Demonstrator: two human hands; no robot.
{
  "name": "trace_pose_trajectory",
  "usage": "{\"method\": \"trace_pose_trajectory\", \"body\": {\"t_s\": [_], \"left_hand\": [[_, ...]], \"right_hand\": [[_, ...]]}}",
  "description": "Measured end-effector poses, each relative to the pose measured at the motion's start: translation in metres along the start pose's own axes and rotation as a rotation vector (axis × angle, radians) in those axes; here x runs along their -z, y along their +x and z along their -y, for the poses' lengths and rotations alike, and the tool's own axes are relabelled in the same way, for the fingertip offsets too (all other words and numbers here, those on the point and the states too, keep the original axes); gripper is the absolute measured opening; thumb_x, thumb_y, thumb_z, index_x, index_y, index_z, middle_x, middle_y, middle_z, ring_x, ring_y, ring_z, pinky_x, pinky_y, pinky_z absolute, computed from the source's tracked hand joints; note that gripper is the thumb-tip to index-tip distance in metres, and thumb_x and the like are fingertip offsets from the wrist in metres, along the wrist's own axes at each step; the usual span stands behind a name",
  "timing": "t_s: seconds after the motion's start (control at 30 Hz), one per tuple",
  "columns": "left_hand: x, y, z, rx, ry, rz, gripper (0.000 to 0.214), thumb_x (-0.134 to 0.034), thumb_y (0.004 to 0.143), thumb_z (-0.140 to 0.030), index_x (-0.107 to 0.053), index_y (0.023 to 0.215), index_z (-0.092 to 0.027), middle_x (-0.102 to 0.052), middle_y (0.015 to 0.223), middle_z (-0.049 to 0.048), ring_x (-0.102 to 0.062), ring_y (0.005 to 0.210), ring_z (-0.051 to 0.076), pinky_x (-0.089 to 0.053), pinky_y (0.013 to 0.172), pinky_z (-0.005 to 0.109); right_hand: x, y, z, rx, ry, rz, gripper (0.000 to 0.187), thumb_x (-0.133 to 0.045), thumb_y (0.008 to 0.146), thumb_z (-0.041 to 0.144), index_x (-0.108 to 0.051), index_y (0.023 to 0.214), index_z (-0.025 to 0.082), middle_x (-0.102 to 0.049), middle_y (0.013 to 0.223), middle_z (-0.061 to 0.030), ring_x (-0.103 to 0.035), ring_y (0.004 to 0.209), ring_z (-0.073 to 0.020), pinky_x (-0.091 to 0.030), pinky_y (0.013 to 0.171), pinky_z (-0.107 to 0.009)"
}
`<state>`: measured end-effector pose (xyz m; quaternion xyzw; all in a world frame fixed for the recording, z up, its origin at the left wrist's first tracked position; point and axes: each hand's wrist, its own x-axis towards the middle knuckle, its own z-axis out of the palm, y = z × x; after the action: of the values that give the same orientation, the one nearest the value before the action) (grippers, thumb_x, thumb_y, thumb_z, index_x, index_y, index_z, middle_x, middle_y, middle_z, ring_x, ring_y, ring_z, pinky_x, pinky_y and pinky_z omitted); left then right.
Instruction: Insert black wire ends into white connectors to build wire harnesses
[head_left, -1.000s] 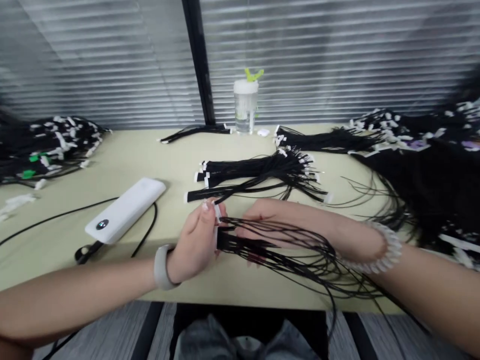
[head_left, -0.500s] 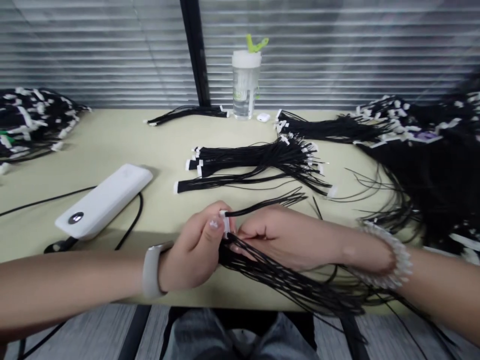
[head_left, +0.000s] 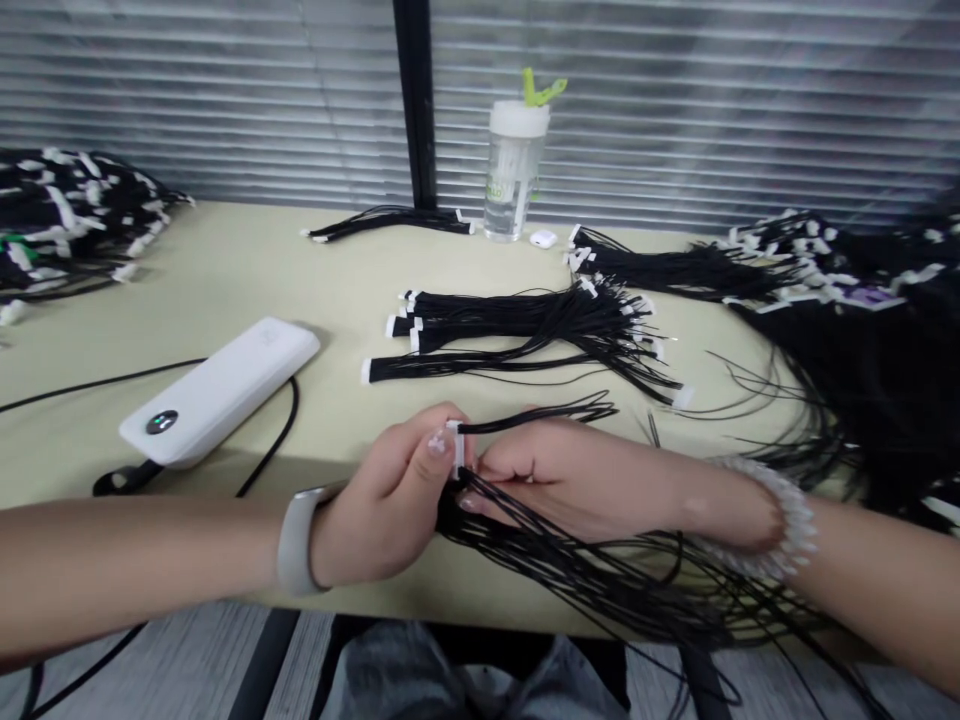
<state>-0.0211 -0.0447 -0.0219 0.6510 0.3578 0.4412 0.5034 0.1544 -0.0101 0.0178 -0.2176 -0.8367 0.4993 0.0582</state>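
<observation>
My left hand [head_left: 390,500] is closed around the white-connector end [head_left: 454,447] of a bundle of thin black wires [head_left: 592,580] at the table's near edge. My right hand [head_left: 577,480] is curled against the same bundle from the right, its fingers pinched on the wires just beside the connector. One short wire harness [head_left: 547,412] sticks out to the right over my right hand. The rest of the bundle trails down and right past the table edge. A grey band sits on my left wrist and a pale bead bracelet [head_left: 780,510] on my right.
Sorted black wire harnesses [head_left: 525,330] lie mid-table, more at the back [head_left: 390,222] and back right [head_left: 675,268]. Big heaps fill the right [head_left: 870,380] and far left [head_left: 67,215]. A white power bank [head_left: 221,390] with cable lies left. A water bottle [head_left: 514,170] stands by the blinds.
Both hands lifted the bundle's connector end slightly and drew together, with one harness now poking out above my right hand. The view shifted a little between the frames.
</observation>
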Motion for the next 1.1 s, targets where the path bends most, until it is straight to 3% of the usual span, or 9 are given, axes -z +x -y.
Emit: {"method": "trace_pose_trajectory", "body": {"t_s": [0.27,0.5,0.67,0.73,0.83,0.87,0.97,1.03,1.1], "left_hand": [[0.006,0.0,0.002,0.083,-0.069,-0.059,0.038,-0.031,0.093,-0.047,-0.042,0.07,-0.019,-0.036,0.058,-0.0025,-0.032,0.052,0.01,-0.029,0.046,0.023],[0.002,0.008,-0.003,0.151,-0.033,-0.082,0.04,-0.032,0.092,-0.048,-0.038,0.066,-0.018,-0.031,0.058,-0.0033,-0.026,0.049,0.009,-0.026,0.042,0.022],[0.0,0.01,-0.005,0.292,-0.061,-0.147,0.043,-0.038,0.087,-0.056,-0.04,0.066,-0.018,-0.031,0.057,-0.0042,-0.027,0.046,0.007,-0.027,0.04,0.02],[-0.001,0.009,-0.005,0.36,-0.106,-0.158,0.044,-0.038,0.085,-0.058,-0.041,0.068,-0.018,-0.03,0.056,-0.0049,-0.027,0.044,0.007,-0.025,0.038,0.02],[-0.001,0.009,-0.004,0.377,-0.113,-0.14,0.044,-0.038,0.086,-0.058,-0.041,0.068,-0.018,-0.03,0.056,-0.0049,-0.027,0.044,0.006,-0.025,0.038,0.02],[-0.001,0.01,-0.005,0.372,-0.095,-0.134,0.043,-0.038,0.086,-0.058,-0.041,0.068,-0.018,-0.031,0.056,-0.0047,-0.027,0.044,0.007,-0.026,0.039,0.02],[-0.001,0.011,-0.005,0.351,-0.058,-0.125,0.044,-0.037,0.087,-0.056,-0.042,0.067,-0.018,-0.033,0.057,-0.0039,-0.028,0.046,0.007,-0.026,0.039,0.02],[0.0,0.011,-0.005,0.326,-0.069,-0.101,0.044,-0.036,0.089,-0.055,-0.041,0.066,-0.018,-0.031,0.056,-0.0042,-0.028,0.045,0.007,-0.025,0.039,0.02],[0.0,0.01,-0.004,0.315,-0.096,-0.071,0.043,-0.035,0.09,-0.054,-0.04,0.066,-0.018,-0.03,0.054,-0.0048,-0.027,0.043,0.007,-0.025,0.038,0.02]], "right_hand": [[0.005,0.009,0.0,0.072,0.025,0.04,0.025,-0.041,0.088,0.024,-0.036,0.065,0.015,-0.033,0.065,0.004,-0.029,0.06,-0.0046,-0.029,0.053,-0.016],[0.008,-0.002,0.021,-0.052,-0.473,-0.117,0.025,-0.047,0.082,0.02,-0.043,0.058,0.013,-0.038,0.055,0.004,-0.031,0.052,-0.0038,-0.025,0.052,-0.02],[0.045,-0.03,0.022,-0.273,-0.725,-0.11,0.02,-0.052,0.073,0.012,-0.053,0.053,0.013,-0.044,0.047,0.0049,-0.031,0.046,-0.0025,-0.026,0.048,-0.021],[0.066,-0.047,0.021,-0.434,-0.794,-0.284,0.019,-0.055,0.069,0.01,-0.056,0.05,0.013,-0.045,0.044,0.006,-0.032,0.042,-0.0006,-0.025,0.046,-0.02],[0.092,-0.069,0.023,-0.657,-0.857,-0.774,0.009,-0.061,0.067,0.015,-0.07,0.064,0.013,-0.053,0.047,0.0051,-0.042,0.045,-0.0012,-0.031,0.051,-0.023],[0.098,-0.074,0.024,-0.64,-0.827,-0.932,0.012,-0.063,0.068,0.02,-0.072,0.071,0.013,-0.057,0.05,0.0033,-0.046,0.047,-0.003,-0.032,0.051,-0.025],[0.107,-0.077,0.024,-0.261,-0.446,-1.27,0.028,-0.063,0.071,0.02,-0.071,0.097,0.012,-0.069,0.082,-0.0071,-0.06,0.067,-0.0113,-0.038,0.057,-0.029],[0.107,-0.071,0.025,-0.04,-0.022,-1.298,0.031,-0.056,0.08,0.018,-0.066,0.109,0.014,-0.064,0.111,-0.0093,-0.061,0.085,-0.013,-0.039,0.062,-0.029],[0.103,-0.063,0.029,-0.037,0.28,-1.264,0.032,-0.044,0.087,0.018,-0.061,0.115,0.019,-0.061,0.117,-0.0037,-0.058,0.079,-0.0056,-0.035,0.059,-0.027]]}}
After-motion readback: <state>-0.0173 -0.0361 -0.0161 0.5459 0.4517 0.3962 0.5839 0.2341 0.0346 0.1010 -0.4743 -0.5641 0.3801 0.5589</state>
